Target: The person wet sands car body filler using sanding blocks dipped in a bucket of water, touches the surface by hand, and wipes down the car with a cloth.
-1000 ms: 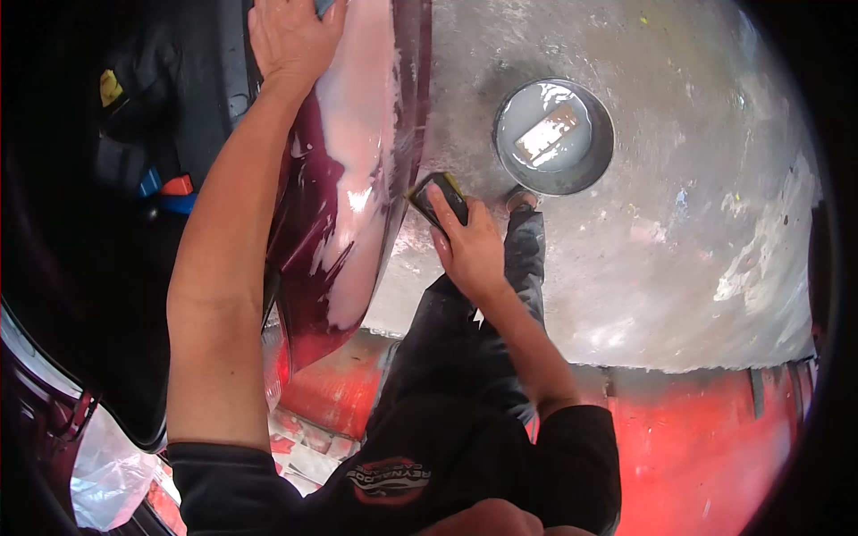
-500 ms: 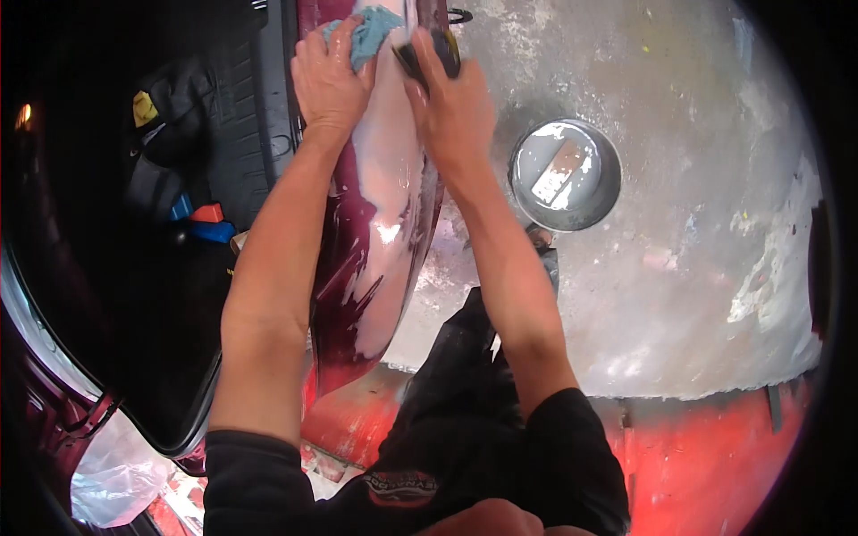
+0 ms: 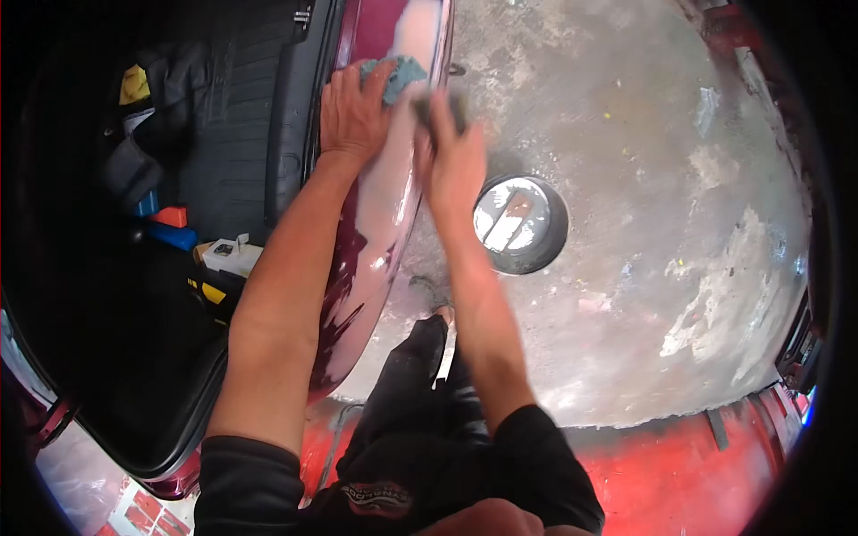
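Observation:
A maroon car bumper with a wide wet, pale patch along it stretches away in front of me. My left hand presses on its upper part, gripping a crumpled teal cloth. On the bumper's outer side, my right hand is closed around a dark sanding block, blurred by motion. The block is against the pale surface or just by it; the exact contact is not clear.
A round metal pan of water with a flat bar in it stands on the stained concrete floor, right of my forearm. To the left, the open car trunk holds a dark bag, red and blue items and a box.
My view has shifted, so bumper, pan and trunk appear in other places. My right hand with the sanding block is now blurred by motion. Both hands keep their holds.

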The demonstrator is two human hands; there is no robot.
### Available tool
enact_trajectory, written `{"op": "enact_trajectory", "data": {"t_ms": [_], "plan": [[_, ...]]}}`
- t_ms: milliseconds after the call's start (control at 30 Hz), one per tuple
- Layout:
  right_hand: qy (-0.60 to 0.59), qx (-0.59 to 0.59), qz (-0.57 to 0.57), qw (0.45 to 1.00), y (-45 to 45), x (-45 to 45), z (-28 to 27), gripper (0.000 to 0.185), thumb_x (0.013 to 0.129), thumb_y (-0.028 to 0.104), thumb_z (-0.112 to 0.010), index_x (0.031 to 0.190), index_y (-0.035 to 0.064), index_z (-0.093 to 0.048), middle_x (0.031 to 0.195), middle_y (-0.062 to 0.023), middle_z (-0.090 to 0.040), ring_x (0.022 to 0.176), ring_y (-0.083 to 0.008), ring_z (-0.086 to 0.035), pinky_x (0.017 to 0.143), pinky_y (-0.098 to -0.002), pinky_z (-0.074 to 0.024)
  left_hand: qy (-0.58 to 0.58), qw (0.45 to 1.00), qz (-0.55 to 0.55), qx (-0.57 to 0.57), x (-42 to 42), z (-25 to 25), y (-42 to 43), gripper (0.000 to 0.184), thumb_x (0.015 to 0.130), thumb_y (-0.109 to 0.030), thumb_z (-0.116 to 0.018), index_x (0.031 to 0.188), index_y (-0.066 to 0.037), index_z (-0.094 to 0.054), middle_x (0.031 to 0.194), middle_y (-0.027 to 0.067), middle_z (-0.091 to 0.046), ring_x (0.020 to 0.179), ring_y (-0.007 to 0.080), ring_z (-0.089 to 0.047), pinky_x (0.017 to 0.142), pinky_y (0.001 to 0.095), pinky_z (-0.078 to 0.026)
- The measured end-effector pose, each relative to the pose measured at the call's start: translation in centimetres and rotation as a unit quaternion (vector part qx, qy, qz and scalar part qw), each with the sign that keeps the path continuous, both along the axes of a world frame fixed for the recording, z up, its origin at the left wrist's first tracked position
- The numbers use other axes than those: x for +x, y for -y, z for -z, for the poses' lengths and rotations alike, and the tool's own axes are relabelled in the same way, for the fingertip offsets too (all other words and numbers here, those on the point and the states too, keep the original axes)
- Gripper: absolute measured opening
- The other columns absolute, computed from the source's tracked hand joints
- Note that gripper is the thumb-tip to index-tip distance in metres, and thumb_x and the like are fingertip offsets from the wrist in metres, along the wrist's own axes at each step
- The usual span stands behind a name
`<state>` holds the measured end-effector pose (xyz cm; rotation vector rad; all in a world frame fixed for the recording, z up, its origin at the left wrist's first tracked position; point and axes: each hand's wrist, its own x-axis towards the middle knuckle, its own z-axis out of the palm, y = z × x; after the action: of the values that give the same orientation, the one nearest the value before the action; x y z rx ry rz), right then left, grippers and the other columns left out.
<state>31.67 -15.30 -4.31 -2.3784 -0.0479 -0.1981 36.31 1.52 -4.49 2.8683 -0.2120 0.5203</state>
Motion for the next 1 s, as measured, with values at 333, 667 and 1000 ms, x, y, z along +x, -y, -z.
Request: {"op": "enact_trajectory", "data": {"t_ms": [333,667,1000], "plan": [[0.012,0.064,0.031,0.997,0.0,4.9,1.2,0.064,0.091,0.017,-0.079,0.152,0.0284,-0.060,0.108,-0.0254,-0.063,0.100,-0.0464,-0.065,0.082,-0.0528,-0.0538,-0.018,1.000,0.003,0.003,-0.2,-0.5,0.2,0.073,0.077,-0.011,-0.082,0.145,-0.024,-0.060,0.132,0.0122,-0.061,0.120,0.0345,-0.059,0.100,0.0479,-0.047],[0.006,0.053,-0.042,0.998,1.0,-10.2,1.5,0.070,0.090,0.013,-0.079,0.154,0.0333,-0.058,0.129,-0.0257,-0.066,0.105,-0.0454,-0.068,0.085,-0.0517,-0.0569,-0.020,1.000,-0.003,0.017,0.0,-0.7,0.3,0.067,0.080,-0.015,-0.082,0.143,-0.024,-0.061,0.131,0.0108,-0.062,0.118,0.0345,-0.060,0.097,0.0475,-0.047],[0.086,0.102,-0.034,0.990,0.8,-2.0,2.8,0.069,0.088,0.016,-0.080,0.152,0.0300,-0.059,0.129,-0.0249,-0.066,0.107,-0.0433,-0.068,0.087,-0.0498,-0.0564,0.008,0.999,-0.002,0.040,0.4,-0.3,0.7,0.056,0.086,-0.026,-0.079,0.139,-0.022,-0.064,0.123,0.0109,-0.065,0.112,0.0352,-0.062,0.093,0.0471,-0.048]]}}
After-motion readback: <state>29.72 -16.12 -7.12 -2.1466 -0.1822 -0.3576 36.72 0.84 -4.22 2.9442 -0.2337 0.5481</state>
